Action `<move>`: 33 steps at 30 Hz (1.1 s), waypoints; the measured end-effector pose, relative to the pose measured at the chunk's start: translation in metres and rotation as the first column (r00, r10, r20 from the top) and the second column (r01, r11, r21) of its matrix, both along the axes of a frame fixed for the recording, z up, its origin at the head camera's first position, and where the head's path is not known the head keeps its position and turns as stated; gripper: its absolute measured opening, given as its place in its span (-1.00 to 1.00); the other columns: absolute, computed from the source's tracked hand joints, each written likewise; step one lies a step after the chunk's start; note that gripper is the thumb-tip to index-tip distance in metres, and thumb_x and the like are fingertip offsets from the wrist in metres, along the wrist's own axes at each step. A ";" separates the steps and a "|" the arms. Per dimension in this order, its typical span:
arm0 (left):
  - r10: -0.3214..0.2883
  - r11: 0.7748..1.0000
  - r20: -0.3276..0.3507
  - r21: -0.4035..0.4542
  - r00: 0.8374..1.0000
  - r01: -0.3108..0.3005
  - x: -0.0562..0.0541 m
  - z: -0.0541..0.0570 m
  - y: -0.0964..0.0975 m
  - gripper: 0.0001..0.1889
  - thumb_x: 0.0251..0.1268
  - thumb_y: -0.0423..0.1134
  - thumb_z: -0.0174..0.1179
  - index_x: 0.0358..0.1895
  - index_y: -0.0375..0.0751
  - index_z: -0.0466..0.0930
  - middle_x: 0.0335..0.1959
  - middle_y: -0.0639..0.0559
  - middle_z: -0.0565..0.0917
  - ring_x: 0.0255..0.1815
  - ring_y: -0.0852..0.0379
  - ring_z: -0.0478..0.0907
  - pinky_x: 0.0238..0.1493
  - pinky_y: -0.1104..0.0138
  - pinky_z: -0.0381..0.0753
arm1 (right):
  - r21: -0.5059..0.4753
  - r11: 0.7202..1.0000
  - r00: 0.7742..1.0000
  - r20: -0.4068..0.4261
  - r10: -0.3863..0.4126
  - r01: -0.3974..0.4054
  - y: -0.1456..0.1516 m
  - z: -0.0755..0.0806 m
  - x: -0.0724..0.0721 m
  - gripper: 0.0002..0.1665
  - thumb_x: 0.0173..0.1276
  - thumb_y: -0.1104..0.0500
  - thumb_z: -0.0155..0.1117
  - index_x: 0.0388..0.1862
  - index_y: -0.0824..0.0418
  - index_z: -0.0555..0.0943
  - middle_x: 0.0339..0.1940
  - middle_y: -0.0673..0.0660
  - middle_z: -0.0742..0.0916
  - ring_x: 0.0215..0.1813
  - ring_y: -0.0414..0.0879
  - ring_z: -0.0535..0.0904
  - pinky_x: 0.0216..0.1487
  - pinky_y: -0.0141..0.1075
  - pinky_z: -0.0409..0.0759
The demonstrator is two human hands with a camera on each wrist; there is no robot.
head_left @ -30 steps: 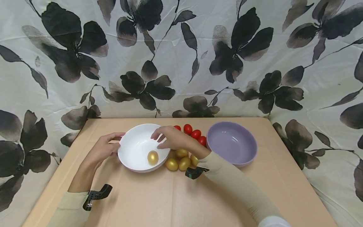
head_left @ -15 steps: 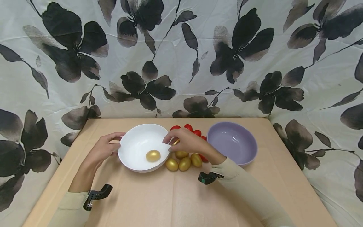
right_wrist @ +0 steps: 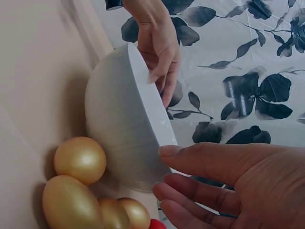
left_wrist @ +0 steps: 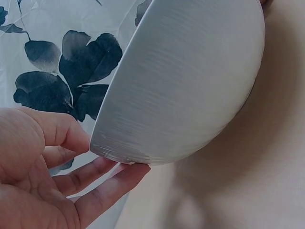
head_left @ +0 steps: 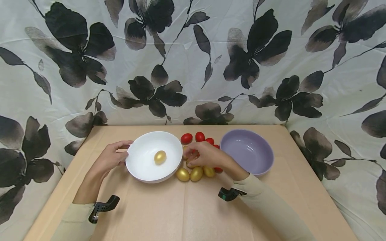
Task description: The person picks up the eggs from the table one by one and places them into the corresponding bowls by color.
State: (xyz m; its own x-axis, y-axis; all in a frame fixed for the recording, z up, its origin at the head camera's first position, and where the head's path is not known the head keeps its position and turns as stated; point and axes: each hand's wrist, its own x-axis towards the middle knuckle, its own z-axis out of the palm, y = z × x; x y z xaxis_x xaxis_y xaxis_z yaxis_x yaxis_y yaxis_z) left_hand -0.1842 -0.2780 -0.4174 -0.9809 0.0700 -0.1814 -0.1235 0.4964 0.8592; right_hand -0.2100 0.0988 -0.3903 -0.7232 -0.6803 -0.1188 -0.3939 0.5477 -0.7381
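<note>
My left hand [head_left: 110, 157] holds the white bowl [head_left: 140, 145] at its left rim; in the left wrist view the thumb is at the edge and the fingertips [left_wrist: 138, 171] lie under the side. A single gold egg [head_left: 160, 157] lies inside the bowl. Just right of the bowl, my right hand [head_left: 208, 154] is low over several gold eggs [head_left: 196, 174], partly covering them. The right wrist view shows its thumb and fingers apart, with nothing between them, near the bowl's rim. More gold eggs [right_wrist: 80, 160] sit against the bowl's outside there.
Several red eggs [head_left: 199, 136] lie behind the right hand, some partly hidden by it. A purple bowl [head_left: 247, 150] stands to their right on the wooden table [head_left: 156, 211]. A floral cloth [head_left: 193, 67] hangs behind the table's far edge.
The right hand has drawn back rightward from over the white bowl to the gold eggs beside it. The egg inside the bowl has rolled and turned a little. The left hand stays put.
</note>
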 end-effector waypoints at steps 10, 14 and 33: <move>-0.005 1.000 -0.009 -0.021 1.000 0.005 -0.001 0.000 0.000 -0.42 0.37 -0.42 -0.01 0.48 -0.31 0.34 0.32 -0.41 0.42 -0.12 -0.10 0.59 -0.17 0.14 0.72 | 0.017 1.000 0.996 0.093 0.004 -0.006 0.003 -0.014 0.005 -0.58 0.22 0.23 0.53 0.08 0.14 0.71 0.01 0.16 0.77 -0.02 -0.05 0.72 -0.05 -0.26 0.72; -0.006 1.000 -0.012 -0.021 1.000 0.006 0.000 0.000 -0.001 -0.42 0.38 -0.42 -0.01 0.48 -0.31 0.34 0.32 -0.41 0.42 -0.13 -0.10 0.59 -0.18 0.15 0.72 | 0.020 1.000 0.994 0.110 0.019 -0.021 0.000 -0.019 0.006 -0.57 0.23 0.27 0.51 0.10 0.21 0.70 0.00 0.17 0.76 -0.04 -0.08 0.72 -0.06 -0.29 0.72; -0.004 1.000 -0.006 -0.013 1.000 0.004 0.002 -0.001 0.000 -0.43 0.38 -0.41 0.01 0.48 -0.30 0.34 0.31 -0.40 0.43 -0.10 -0.11 0.57 -0.19 0.17 0.71 | 0.164 0.986 1.000 -0.006 -0.024 0.024 -0.029 -0.039 0.020 -0.74 0.18 0.25 0.55 -0.12 0.10 0.80 -0.25 -0.07 0.79 -0.17 -0.13 0.65 -0.15 -0.39 0.66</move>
State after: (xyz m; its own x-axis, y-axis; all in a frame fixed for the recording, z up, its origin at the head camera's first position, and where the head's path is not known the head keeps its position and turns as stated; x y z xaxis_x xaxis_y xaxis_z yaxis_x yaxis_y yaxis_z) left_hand -0.1826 -0.2775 -0.4182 -0.9817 0.0713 -0.1766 -0.1167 0.5076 0.8536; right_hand -0.1905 0.0700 -0.4295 -0.7398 -0.6342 -0.2246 -0.3820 0.6708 -0.6358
